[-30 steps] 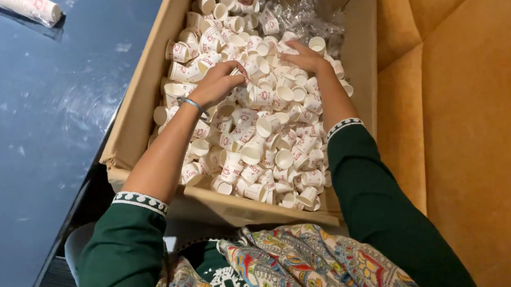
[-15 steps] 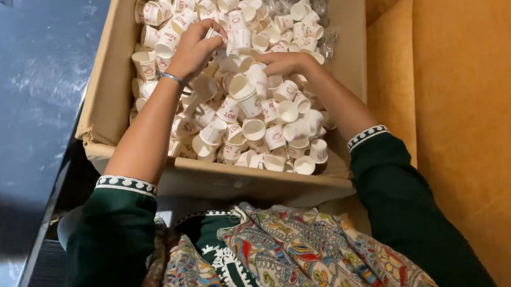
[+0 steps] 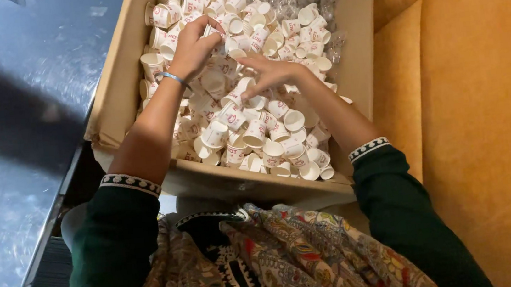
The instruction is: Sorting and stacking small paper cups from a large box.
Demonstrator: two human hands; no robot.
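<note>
Item: small white paper cups [image 3: 246, 119] with red print, loose heap filling a cardboard box [image 3: 117, 95], frame centre.
Step, judged: gathering cups.
Left hand [image 3: 191, 46], upper centre: fingers curled on cups.
Right hand [image 3: 273, 72]: fingers spread, resting on heap.
Next calls for a closing grip.

Both forearms reach forward, dark green sleeves pushed back past the wrists; the left hand [image 3: 193, 47] is curled, fingers bent down, seemingly gripping; the right hand [image 3: 273, 72] lies flatter, fingers spread leftward.
</note>
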